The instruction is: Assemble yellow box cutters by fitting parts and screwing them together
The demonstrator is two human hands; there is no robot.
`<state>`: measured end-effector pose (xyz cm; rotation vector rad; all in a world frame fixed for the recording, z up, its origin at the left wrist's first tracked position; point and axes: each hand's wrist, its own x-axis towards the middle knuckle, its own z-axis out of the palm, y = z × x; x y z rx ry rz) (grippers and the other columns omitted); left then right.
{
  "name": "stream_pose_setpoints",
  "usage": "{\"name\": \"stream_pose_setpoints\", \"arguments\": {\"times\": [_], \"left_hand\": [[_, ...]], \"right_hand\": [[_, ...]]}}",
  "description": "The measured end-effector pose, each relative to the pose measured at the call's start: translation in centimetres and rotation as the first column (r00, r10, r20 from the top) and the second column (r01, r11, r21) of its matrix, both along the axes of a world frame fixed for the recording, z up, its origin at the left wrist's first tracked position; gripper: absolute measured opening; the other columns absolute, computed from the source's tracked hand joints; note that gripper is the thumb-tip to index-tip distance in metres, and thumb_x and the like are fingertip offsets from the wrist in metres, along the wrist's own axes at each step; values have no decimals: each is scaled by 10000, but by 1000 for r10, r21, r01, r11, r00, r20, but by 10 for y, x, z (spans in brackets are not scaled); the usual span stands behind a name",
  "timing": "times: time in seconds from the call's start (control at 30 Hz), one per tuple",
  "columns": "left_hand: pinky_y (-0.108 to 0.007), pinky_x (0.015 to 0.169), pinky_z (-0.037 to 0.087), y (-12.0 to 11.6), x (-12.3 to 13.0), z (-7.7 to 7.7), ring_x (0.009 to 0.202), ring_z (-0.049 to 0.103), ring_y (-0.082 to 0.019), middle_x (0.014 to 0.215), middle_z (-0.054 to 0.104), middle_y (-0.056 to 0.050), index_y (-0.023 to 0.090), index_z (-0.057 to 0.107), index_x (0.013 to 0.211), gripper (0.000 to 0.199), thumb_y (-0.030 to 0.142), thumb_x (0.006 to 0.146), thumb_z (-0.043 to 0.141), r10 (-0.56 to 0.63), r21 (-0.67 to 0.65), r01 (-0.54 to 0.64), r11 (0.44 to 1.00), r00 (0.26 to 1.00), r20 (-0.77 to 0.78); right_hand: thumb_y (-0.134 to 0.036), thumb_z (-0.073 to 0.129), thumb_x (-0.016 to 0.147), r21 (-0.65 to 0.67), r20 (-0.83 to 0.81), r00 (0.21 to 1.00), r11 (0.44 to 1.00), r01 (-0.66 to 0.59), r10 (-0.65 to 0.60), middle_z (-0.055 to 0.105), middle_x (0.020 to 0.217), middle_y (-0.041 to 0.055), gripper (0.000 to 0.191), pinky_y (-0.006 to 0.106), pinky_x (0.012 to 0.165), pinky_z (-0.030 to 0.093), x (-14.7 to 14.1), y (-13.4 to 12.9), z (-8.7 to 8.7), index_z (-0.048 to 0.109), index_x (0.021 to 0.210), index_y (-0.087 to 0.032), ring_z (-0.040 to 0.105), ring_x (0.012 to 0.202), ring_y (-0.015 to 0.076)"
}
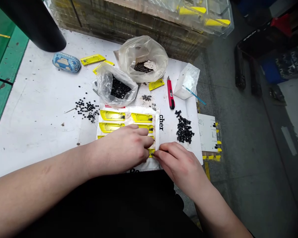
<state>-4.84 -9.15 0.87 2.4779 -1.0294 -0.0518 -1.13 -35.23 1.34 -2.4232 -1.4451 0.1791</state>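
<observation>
Several yellow plastic parts (112,115) lie in two columns on a white printed bag (157,122) at the table's front edge. My left hand (125,147) reaches over the lower rows, fingers curled down near the right column; what its fingertips hold, if anything, is hidden. My right hand (180,162) is pinched at the right end of the lowest yellow part (151,152); anything between its fingertips is too small to name. Small black clips (185,129) are heaped to the right. Black rings (86,108) lie scattered to the left.
Behind the parts stand a bag of black rings (119,87) and a bag of dark pieces (144,66). A red cutter (170,94), a white box (188,81) and a blue case (66,62) lie around them. A black cylinder (39,26) and wrapped cartons (129,24) border the back.
</observation>
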Motion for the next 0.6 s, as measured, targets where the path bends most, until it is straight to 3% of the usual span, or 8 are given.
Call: {"name": "stream_pose_setpoints", "arguments": {"times": [0.2,0.6], "left_hand": [[-409,751,390,0,1,-1,867,568,-233,884,697,-41,223,758,779,190,183,961,797,-7,18,6,1000,1000,10],[-403,723,376,0,1,-1,860,568,-233,862,687,-45,220,738,752,216,161,956,776,-10,-1,10,1000,1000,15]], "right_hand": [[-117,681,1032,-31,33,999,999,16,-15,749,1095,53,156,340,701,552,-1,2,0,763,1121,-217,677,928,208],[-198,667,1072,-22,-27,999,999,45,-45,751,1129,75,158,363,795,600,-4,3,-1,756,1202,-210,707,982,222]]}}
